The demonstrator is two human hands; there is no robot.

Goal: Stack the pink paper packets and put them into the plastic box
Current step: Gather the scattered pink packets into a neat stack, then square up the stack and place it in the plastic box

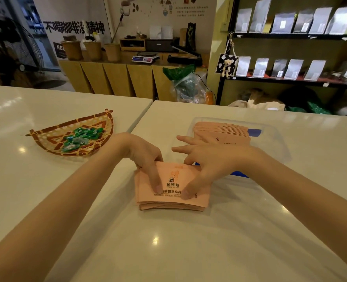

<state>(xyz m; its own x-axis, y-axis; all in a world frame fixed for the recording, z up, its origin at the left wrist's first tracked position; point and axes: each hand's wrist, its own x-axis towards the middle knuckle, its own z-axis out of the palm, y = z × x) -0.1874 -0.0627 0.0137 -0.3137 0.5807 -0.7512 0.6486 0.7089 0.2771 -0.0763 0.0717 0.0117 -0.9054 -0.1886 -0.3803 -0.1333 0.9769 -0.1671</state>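
A stack of pink paper packets [169, 198] with a panda logo lies on the white table in front of me. My left hand [146, 159] grips the stack's left side, thumb on top. My right hand [207, 161] pinches its right side with the thumb on top, and the other fingers spread out to the left. Behind my right hand stands the clear plastic box [274, 139] with blue clips. A row of pink packets [221, 130] lies inside it, partly hidden by my fingers.
A fan-shaped bamboo basket [46, 137] with several green wrapped candies sits on the left table. A seam runs between the two white tables. Behind are a wooden counter with a scale [145, 56] and a black shelf of silver pouches [290, 68].
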